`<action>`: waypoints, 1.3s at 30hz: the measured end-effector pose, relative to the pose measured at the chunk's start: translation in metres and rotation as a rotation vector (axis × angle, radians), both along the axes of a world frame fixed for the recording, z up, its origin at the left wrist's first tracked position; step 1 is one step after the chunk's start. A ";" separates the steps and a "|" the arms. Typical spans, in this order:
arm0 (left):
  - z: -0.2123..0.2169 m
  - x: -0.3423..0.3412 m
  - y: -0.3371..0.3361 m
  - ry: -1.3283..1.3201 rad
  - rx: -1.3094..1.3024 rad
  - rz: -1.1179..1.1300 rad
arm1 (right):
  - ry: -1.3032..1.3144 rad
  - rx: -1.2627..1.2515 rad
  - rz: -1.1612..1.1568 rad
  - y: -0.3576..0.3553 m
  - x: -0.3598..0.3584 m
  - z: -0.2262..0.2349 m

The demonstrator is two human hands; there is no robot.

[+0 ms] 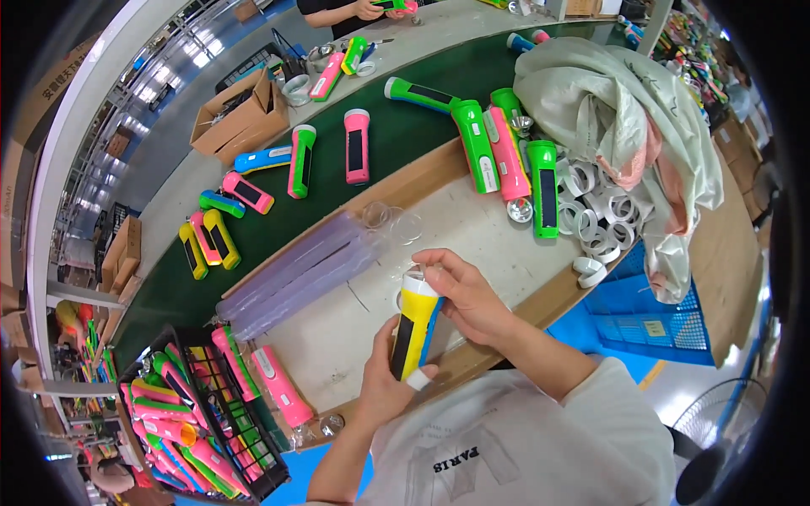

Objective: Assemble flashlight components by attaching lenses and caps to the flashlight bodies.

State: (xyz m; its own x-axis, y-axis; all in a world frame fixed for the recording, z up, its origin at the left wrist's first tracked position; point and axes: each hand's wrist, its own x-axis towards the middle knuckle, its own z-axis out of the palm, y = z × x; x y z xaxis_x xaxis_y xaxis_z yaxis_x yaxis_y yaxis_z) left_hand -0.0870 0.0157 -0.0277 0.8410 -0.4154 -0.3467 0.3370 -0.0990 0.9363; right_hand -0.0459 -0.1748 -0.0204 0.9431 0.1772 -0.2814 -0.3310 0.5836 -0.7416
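In front of me stands a yellow flashlight [412,325] with a blue side, a dark panel and a white head ring, its head end up. My left hand [386,377] wraps around its lower body; a white band covers part of the thumb. My right hand [467,297] grips the head ring from the right, fingers over the top, where something clear shows. Clear round lenses [407,226] lie on the bench beyond, beside stacked clear purple-tinted tubes of discs [295,274]. White rings [601,211] are heaped to the right, near upright green and pink flashlights [507,152].
A green conveyor belt [329,202] carries several flashlights past the bench. A black crate [253,447] full of flashlights is at lower left, near two pink ones [283,388]. A pale sack [607,101] sits at right above a blue crate [654,312]. Another person's hands [369,10] work across the belt.
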 end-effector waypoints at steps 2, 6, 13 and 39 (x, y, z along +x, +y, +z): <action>0.009 0.003 -0.005 -0.324 0.185 -0.089 | -0.014 0.007 -0.030 0.003 -0.001 0.004; 0.025 -0.006 -0.012 0.564 -0.589 -0.062 | -0.090 0.192 -0.079 0.008 -0.008 0.014; 0.013 -0.026 -0.019 0.380 -0.190 -0.094 | -0.138 0.110 0.000 0.014 -0.015 0.018; 0.002 -0.026 -0.014 0.031 0.060 -0.045 | -0.142 0.118 -0.024 0.016 -0.021 0.007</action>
State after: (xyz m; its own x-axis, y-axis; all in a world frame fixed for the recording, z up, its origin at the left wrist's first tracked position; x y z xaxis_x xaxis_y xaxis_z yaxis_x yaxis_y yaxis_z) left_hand -0.1132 0.0016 -0.0258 0.8104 -0.4303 -0.3976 0.3595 -0.1708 0.9174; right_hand -0.0671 -0.1587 -0.0135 0.9762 0.1779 -0.1239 -0.2127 0.6755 -0.7060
